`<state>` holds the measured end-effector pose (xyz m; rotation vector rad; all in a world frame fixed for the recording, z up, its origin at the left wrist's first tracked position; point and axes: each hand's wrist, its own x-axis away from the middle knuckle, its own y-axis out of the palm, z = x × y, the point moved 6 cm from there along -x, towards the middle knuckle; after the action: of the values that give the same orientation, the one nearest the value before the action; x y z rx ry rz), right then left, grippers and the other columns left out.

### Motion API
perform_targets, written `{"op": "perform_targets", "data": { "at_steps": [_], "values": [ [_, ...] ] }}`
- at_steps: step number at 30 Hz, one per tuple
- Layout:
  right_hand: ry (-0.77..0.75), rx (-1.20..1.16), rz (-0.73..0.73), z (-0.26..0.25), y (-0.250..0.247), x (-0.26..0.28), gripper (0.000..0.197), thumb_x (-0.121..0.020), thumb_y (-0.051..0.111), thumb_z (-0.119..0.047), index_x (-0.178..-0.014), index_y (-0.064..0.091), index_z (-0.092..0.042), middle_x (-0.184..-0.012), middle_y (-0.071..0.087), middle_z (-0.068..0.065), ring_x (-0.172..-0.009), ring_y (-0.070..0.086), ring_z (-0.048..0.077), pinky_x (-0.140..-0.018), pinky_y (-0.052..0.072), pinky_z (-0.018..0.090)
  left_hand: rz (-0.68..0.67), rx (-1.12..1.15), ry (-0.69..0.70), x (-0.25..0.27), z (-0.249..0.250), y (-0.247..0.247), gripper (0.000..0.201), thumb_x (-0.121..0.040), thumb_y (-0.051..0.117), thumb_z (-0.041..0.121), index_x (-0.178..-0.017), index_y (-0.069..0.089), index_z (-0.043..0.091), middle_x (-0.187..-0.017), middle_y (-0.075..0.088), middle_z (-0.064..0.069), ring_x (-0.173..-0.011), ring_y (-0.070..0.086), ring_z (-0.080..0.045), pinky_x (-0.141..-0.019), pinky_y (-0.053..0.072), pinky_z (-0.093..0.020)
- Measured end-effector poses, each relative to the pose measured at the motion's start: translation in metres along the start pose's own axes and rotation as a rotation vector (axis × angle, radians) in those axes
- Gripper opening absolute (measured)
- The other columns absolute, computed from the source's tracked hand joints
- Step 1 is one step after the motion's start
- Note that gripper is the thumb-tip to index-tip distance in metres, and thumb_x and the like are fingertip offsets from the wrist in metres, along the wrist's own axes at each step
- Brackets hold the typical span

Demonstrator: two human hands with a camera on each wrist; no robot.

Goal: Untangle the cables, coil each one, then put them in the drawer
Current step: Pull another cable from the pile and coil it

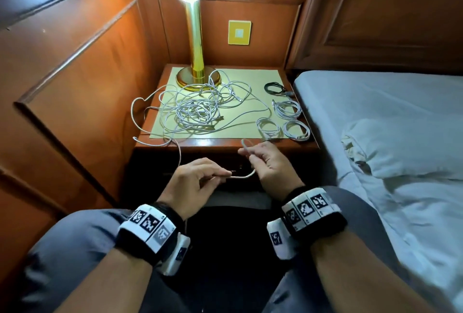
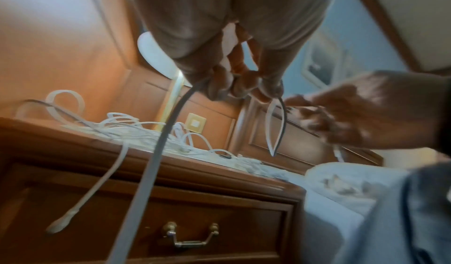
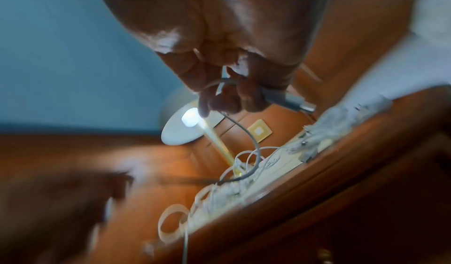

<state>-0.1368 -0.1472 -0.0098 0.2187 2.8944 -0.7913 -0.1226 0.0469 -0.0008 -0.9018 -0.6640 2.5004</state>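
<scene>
A tangle of white cables [image 1: 195, 109] lies on the nightstand [image 1: 225, 142] in front of the lamp. One white cable [image 1: 241, 176] runs from the tangle over the front edge to my hands. My left hand [image 1: 223, 175] pinches it between thumb and fingertips [image 2: 234, 88]. My right hand [image 1: 252, 160] holds the cable's end folded into a small loop [image 1: 246, 146], and its grey plug [image 3: 292, 102] sticks out past the fingers. Three white coils [image 1: 286, 108] and a black coil [image 1: 275, 87] lie at the nightstand's right. The drawer [image 2: 190, 220] below is shut, with a brass handle [image 2: 190, 237].
A brass lamp [image 1: 195, 57] with a white shade stands at the back of the nightstand. A bed with white sheets [image 1: 388, 124] is close on the right, a wood-panelled wall [image 1: 75, 74] on the left. My knees [image 1: 75, 250] are just below my hands.
</scene>
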Motion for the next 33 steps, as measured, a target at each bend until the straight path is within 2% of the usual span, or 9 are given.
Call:
{"op": "perform_targets", "data": {
  "at_steps": [2, 4, 7, 10, 12, 14, 18, 26, 33],
  "values": [
    [0.035, 0.004, -0.226, 0.003, 0.024, 0.003, 0.026, -0.097, 0.048, -0.013, -0.103, 0.073, -0.012, -0.098, 0.064, -0.006, -0.091, 0.058, -0.003, -0.088, 0.041, 0.014, 0.051, 0.031, -0.007, -0.002, 0.003, 0.002, 0.015, -0.084, 0.077, 0.002, -0.092, 0.078, 0.015, -0.09, 0.071, 0.007, -0.085, 0.069, -0.009, -0.079, 0.053, -0.021],
    [0.112, -0.175, -0.373, 0.001, 0.037, 0.008, 0.027, -0.097, 0.044, -0.013, -0.098, 0.069, -0.004, -0.085, 0.068, 0.0, -0.08, 0.063, 0.007, -0.079, 0.047, 0.024, 0.136, 0.081, -0.092, -0.002, -0.003, -0.004, 0.007, -0.084, 0.079, 0.015, -0.087, 0.074, 0.018, -0.084, 0.071, 0.007, -0.079, 0.069, -0.011, -0.076, 0.055, -0.027],
    [0.184, -0.402, -0.405, -0.011, 0.038, 0.012, 0.028, -0.094, 0.041, -0.018, -0.094, 0.066, -0.005, -0.068, 0.063, 0.011, -0.062, 0.058, 0.025, -0.056, 0.042, 0.032, 0.186, 0.069, -0.165, -0.001, -0.016, -0.012, 0.016, -0.085, 0.076, 0.032, -0.084, 0.068, 0.019, -0.082, 0.067, 0.005, -0.072, 0.064, -0.014, -0.07, 0.053, -0.027],
    [0.239, -0.501, -0.414, -0.018, 0.035, 0.013, 0.029, -0.102, 0.035, -0.008, -0.097, 0.063, -0.002, -0.061, 0.054, 0.007, -0.05, 0.053, 0.018, -0.043, 0.035, 0.022, 0.112, 0.166, -0.232, 0.0, -0.018, -0.006, 0.015, -0.089, 0.072, 0.031, -0.084, 0.063, 0.021, -0.094, 0.069, 0.004, -0.071, 0.064, -0.013, -0.068, 0.054, -0.03],
    [0.267, -0.541, -0.428, -0.019, 0.036, 0.013, 0.032, -0.103, 0.033, -0.009, -0.099, 0.063, -0.001, -0.06, 0.052, 0.006, -0.047, 0.051, 0.017, -0.039, 0.031, 0.021, 0.068, 0.31, -0.362, 0.0, -0.021, 0.0, 0.015, -0.092, 0.07, 0.023, -0.082, 0.06, 0.018, -0.083, 0.07, 0.004, -0.06, 0.059, -0.013, -0.059, 0.051, -0.03],
    [0.308, -0.626, -0.429, -0.016, 0.04, 0.012, 0.033, -0.104, 0.034, -0.011, -0.099, 0.065, -0.002, -0.061, 0.052, 0.006, -0.049, 0.052, 0.018, -0.04, 0.031, 0.022, 0.071, 0.328, -0.394, 0.0, -0.023, 0.001, 0.018, -0.092, 0.071, 0.022, -0.08, 0.059, 0.015, -0.066, 0.062, 0.006, -0.056, 0.052, -0.011, -0.056, 0.044, -0.027],
    [0.387, -0.592, -0.407, -0.009, 0.042, 0.012, 0.03, -0.105, 0.038, -0.012, -0.108, 0.065, 0.002, -0.073, 0.059, 0.011, -0.062, 0.064, 0.021, -0.039, 0.041, 0.021, 0.106, 0.274, -0.398, 0.0, -0.027, -0.003, 0.022, -0.088, 0.073, 0.028, -0.081, 0.059, 0.013, -0.069, 0.056, -0.002, -0.062, 0.049, -0.015, -0.06, 0.042, -0.032],
    [0.516, -0.738, -0.476, -0.004, 0.043, 0.017, 0.036, -0.092, 0.041, 0.013, -0.119, 0.063, 0.002, -0.099, 0.069, 0.017, -0.092, 0.072, 0.028, -0.077, 0.059, 0.032, 0.328, 0.118, -0.431, 0.002, -0.033, -0.016, 0.023, -0.089, 0.074, 0.024, -0.076, 0.056, 0.017, -0.073, 0.061, -0.014, -0.067, 0.055, -0.034, -0.062, 0.046, -0.04],
    [0.432, -0.695, -0.416, -0.007, 0.037, 0.018, 0.023, -0.092, 0.061, 0.001, -0.115, 0.064, 0.001, -0.093, 0.071, 0.013, -0.091, 0.073, 0.026, -0.064, 0.059, 0.026, 0.301, 0.318, -0.496, 0.003, -0.04, -0.007, 0.019, -0.088, 0.073, 0.03, -0.077, 0.058, 0.028, -0.068, 0.055, 0.001, -0.043, 0.043, -0.02, -0.048, 0.035, -0.026]
  ]
}}
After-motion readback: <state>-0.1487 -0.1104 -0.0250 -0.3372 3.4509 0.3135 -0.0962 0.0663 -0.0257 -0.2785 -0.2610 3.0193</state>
